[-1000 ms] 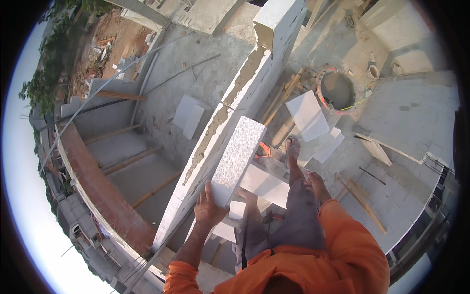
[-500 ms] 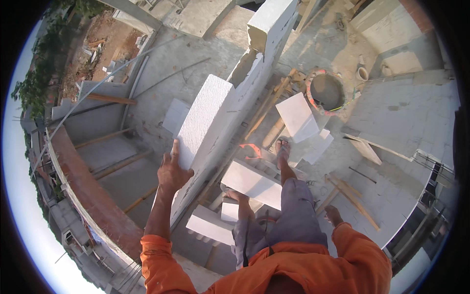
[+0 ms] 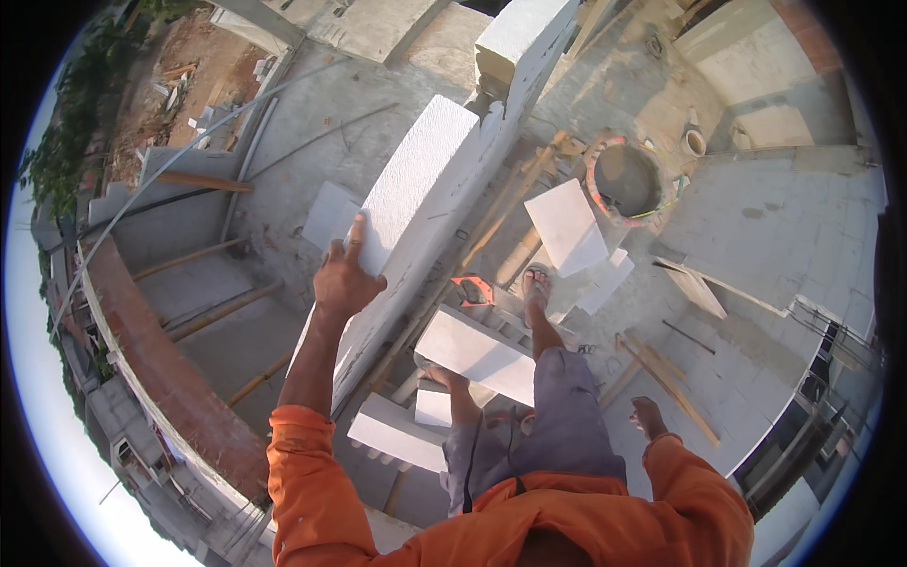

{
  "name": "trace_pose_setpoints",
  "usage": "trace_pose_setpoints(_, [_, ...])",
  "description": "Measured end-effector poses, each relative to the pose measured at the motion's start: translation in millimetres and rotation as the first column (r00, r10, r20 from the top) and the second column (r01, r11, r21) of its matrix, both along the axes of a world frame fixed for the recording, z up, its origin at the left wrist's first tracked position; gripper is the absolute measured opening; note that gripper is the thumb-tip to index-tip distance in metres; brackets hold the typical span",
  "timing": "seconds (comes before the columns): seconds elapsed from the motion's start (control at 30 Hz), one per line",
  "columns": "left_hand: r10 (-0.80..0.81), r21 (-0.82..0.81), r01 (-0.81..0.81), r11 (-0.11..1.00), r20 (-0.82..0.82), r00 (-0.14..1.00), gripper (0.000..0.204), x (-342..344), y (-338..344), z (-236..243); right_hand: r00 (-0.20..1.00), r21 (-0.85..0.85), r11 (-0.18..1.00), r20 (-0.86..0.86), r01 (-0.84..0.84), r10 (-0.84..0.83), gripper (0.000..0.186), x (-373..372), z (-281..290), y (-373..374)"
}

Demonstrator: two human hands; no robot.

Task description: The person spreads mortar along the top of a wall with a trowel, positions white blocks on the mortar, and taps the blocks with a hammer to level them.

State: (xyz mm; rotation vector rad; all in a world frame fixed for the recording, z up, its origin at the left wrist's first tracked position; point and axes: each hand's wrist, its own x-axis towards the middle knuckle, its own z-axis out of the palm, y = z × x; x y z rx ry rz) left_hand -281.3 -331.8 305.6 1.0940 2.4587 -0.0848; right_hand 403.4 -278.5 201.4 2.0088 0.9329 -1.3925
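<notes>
A long white lightweight concrete block [image 3: 420,170] lies on top of a white block wall [image 3: 416,274] that runs away from me. My left hand [image 3: 348,279] presses against its near end, with the index finger stretched along the top and the thumb out to the side. Just beyond its far end stands another white block [image 3: 524,33], with grey-brown mortar [image 3: 493,71] on its near face and a narrow gap between the two. My right hand [image 3: 649,416] hangs low at my right side, fingers curled, with nothing visible in it.
White blocks [image 3: 475,354] lie around my feet, beside an orange-handled saw [image 3: 472,291]. A round tub [image 3: 625,180] of grey mix stands right of the wall, near planks [image 3: 518,255]. Left of the wall is a timber-crossed recess [image 3: 227,312].
The block on the wall has slid forward, away from me, pushed by my left hand. The mortar gap before the far block is much narrower. My right hand stays low.
</notes>
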Motion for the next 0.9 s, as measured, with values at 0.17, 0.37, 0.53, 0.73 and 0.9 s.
trace_pose_setpoints(0.17, [-0.004,0.018,0.004,1.000,0.012,1.000,0.106,1.6,9.8,-3.3,1.000,-0.006,1.000,-0.003,0.016,-0.016,0.031,15.6,-5.6,-4.1])
trace_pose_setpoints(0.37, [-0.032,0.058,0.035,0.998,-0.038,0.999,0.106,0.1,19.2,-7.4,0.997,-0.021,0.998,-0.050,0.065,-0.066,0.028,-4.4,-18.3,-4.3])
trace_pose_setpoints(0.53, [-0.020,0.063,0.020,0.998,0.008,1.000,0.106,-0.4,49.6,-5.7,0.995,0.044,0.998,-0.082,0.054,-0.050,0.036,-15.8,-16.6,-5.5])
trace_pose_setpoints(0.73, [-0.036,0.014,0.036,0.999,0.006,0.999,0.110,4.1,98.1,-4.3,0.997,-0.035,0.997,-0.041,0.071,-0.072,0.031,-18.8,-7.4,0.4])
trace_pose_setpoints(0.9, [-0.056,0.021,0.057,0.998,-0.061,0.997,0.110,1.3,97.3,-10.3,0.997,-0.048,0.997,-0.052,0.058,-0.060,0.031,-40.2,-0.1,11.0])
